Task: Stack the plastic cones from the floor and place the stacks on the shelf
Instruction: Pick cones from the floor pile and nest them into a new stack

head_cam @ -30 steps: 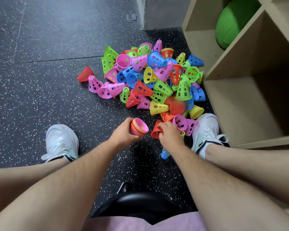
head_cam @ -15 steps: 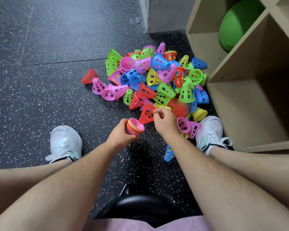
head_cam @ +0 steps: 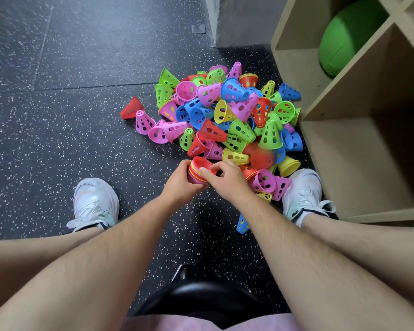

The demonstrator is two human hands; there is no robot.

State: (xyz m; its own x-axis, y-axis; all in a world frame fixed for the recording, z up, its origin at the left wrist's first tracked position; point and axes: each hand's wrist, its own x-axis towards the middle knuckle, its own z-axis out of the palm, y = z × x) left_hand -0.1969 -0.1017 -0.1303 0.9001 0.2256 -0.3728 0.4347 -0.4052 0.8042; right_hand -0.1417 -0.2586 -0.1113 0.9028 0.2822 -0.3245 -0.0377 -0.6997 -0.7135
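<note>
Head view, looking down: the left hand (head_cam: 179, 185) has its grip clamped round a short stack (head_cam: 194, 176) of nested cones at the near edge of the loose pile (head_cam: 237, 120) on the floor. The right hand (head_cam: 227, 179) pinches the rim of the red cone (head_cam: 202, 163) on top. Pressed down crooked, that cone could jam or tip off. The shelf (head_cam: 359, 163) stands to the right.

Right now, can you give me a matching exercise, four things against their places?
Things
1. green ball
2. stack of cones
3. lone blue cone
4. leftmost red cone

Places
a. floor, left edge of the pile
b. gripped in the left hand
c. shelf compartment
d. floor, beside the right forearm

Pairs: 1-c, 2-b, 3-d, 4-a
</note>
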